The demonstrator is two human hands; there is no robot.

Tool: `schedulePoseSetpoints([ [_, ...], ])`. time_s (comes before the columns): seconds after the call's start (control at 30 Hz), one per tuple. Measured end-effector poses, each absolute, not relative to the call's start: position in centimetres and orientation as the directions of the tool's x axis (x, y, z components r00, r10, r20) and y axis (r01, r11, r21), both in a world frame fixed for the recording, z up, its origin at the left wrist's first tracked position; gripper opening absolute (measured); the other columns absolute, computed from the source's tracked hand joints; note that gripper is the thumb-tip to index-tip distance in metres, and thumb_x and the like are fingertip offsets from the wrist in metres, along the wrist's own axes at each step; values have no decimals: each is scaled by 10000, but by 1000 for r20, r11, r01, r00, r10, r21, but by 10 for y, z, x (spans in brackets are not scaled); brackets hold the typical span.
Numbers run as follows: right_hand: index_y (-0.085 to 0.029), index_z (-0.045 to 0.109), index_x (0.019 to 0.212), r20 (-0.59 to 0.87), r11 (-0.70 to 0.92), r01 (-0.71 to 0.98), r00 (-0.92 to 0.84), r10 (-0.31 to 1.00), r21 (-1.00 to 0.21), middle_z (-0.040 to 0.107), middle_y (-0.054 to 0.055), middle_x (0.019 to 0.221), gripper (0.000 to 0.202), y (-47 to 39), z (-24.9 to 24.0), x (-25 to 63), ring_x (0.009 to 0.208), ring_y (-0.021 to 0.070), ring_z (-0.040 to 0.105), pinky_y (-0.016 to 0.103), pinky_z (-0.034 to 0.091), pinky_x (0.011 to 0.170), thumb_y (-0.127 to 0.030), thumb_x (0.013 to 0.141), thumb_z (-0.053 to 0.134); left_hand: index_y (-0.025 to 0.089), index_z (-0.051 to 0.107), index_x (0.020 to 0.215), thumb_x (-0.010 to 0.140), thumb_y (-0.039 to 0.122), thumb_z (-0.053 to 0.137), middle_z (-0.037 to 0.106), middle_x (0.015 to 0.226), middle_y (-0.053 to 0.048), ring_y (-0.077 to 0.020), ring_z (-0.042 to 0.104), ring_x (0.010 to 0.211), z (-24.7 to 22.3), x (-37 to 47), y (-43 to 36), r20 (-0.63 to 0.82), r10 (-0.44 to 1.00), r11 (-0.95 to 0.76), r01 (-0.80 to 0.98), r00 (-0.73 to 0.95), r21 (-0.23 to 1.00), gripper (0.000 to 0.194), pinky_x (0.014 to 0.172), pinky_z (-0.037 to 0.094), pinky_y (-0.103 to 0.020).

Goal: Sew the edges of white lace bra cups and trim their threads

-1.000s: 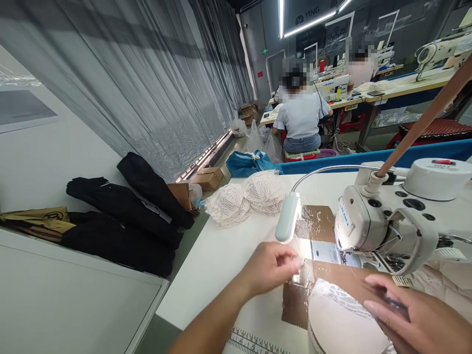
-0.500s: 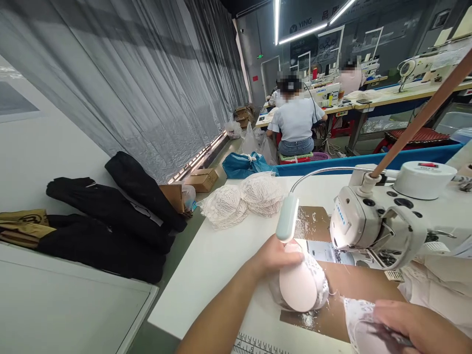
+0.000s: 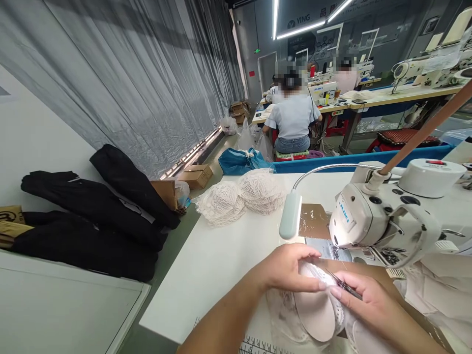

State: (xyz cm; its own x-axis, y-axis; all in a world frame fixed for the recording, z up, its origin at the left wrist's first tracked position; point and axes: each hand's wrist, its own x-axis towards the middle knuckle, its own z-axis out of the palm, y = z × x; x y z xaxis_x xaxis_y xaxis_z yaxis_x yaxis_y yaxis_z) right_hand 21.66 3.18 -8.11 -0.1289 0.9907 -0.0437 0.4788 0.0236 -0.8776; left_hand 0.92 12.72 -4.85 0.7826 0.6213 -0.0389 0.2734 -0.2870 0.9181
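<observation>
Fingers and thumb of my left hand (image 3: 295, 270) are closed on the upper edge of a pale bra cup with lace trim (image 3: 315, 314). My right hand (image 3: 368, 297) meets it at the lace edge, its thumb and fingertips close to my left thumb. Closed in the right hand is a slim dark metal tool, which looks like thread snips (image 3: 348, 286); its tip points at the lace. A second pale cup (image 3: 365, 337) hangs below my right hand, partly hidden by it. Just beyond the hands stands the sewing machine (image 3: 363, 216).
Stacked lace cups (image 3: 239, 194) lie at the table's far left. A lamp (image 3: 290, 216) on a bent neck hangs over the work. Pale fabric pieces (image 3: 435, 295) are heaped at right. A ruler strip (image 3: 265, 345) runs along the front. A co-worker (image 3: 293, 118) sits ahead.
My right hand has moved left and up with the metal tool to meet my left hand. The bra cup has shifted right and nearer, and my left grip now lies along its lace edge.
</observation>
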Motion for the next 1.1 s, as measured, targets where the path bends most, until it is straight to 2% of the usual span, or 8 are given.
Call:
schedulePoseSetpoints([
  [0.07,-246,706,798,-65,22,434,-185,981,-900,683,20,758,426,30,-80,217,725,213,633,302,537,666,-594,904,485,186,692,1129,663,503,807,688,1012,-60,-209,620,886,-51,15,124,-70,596,-300,302,800,905,576,786,477,-281],
  [0.2,-235,683,865,-117,-21,408,-212,970,-913,675,37,828,436,28,-79,219,812,229,633,323,528,740,-597,930,448,156,733,947,749,531,743,666,814,-16,-132,565,716,-62,21,122,-214,527,-111,317,822,942,424,638,423,-216],
  [0.37,-283,637,1196,-173,-135,324,-91,981,-936,693,63,1095,498,22,-86,235,972,253,645,339,525,831,-648,916,446,135,757,945,751,534,753,690,838,-44,-149,587,758,-68,20,125,-250,474,37,265,844,964,444,688,446,-230],
  [0.53,-324,671,1215,-257,-177,373,-179,950,-911,632,46,1304,462,20,-91,247,1214,277,553,381,425,1038,-628,902,516,139,774,1002,732,549,769,709,865,-59,-157,600,759,-66,19,124,-311,434,139,278,846,951,491,715,458,-241],
  [0.6,-307,666,1191,-246,-148,389,-215,945,-909,654,56,1243,458,21,-88,244,1164,273,579,381,449,998,-629,899,520,142,776,1008,720,552,777,695,834,-44,-139,574,725,-65,20,123,-336,439,173,288,833,942,501,685,443,-230],
  [0.73,-280,658,1066,-205,-77,417,-270,941,-906,682,35,935,443,24,-77,232,888,232,636,340,500,786,-635,927,432,137,782,961,704,530,794,626,753,-7,-110,502,693,-65,21,122,-336,457,171,290,824,942,469,626,398,-202],
  [0.93,-268,681,871,-156,-63,426,-186,970,-903,682,13,837,416,26,-73,221,798,207,632,323,470,729,-582,954,422,137,775,891,714,559,774,617,721,0,-116,506,684,-67,22,122,-327,451,109,312,830,944,458,615,396,-208],
  [1.1,-252,643,1093,-169,-149,246,-66,983,-958,676,21,849,445,25,-87,219,812,223,662,313,542,730,-607,827,604,145,754,983,785,560,702,686,874,-35,-159,592,797,-65,22,124,-289,422,22,309,859,951,463,713,442,-229],
])
